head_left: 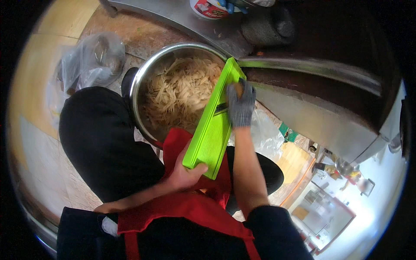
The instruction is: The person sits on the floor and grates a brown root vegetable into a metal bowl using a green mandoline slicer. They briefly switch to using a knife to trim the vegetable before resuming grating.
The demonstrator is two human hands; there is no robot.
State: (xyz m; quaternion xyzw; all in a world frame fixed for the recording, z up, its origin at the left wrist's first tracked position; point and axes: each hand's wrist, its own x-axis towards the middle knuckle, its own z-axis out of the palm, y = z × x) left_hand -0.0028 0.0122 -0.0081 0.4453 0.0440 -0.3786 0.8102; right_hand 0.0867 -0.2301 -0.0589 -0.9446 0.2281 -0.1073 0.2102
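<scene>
Two hands work a green slicer (212,125) that slopes from the person's lap up onto the rim of a steel bowl (141,78). Well off to the left of the left hand (184,173), a clear plastic bag (89,63) lies on the tiled floor (39,143), holding things too blurred to name. The left hand is bare and curled shut around the slicer's lower end, thumb on top, just above a red apron (190,208). Beyond that hand, up and to its left, the bowl holds a heap of pale shreds (180,91); the slicer's top end rests on the bowl's right rim. The right hand (239,106) wears a grey glove and presses down on the upper part of the slicer, fingers closed over a small orange-brown piece (238,88) that touches the slicer face. To the right of this hand runs a steel surface (320,67), with crumpled clear plastic (266,134) on the floor below it.
</scene>
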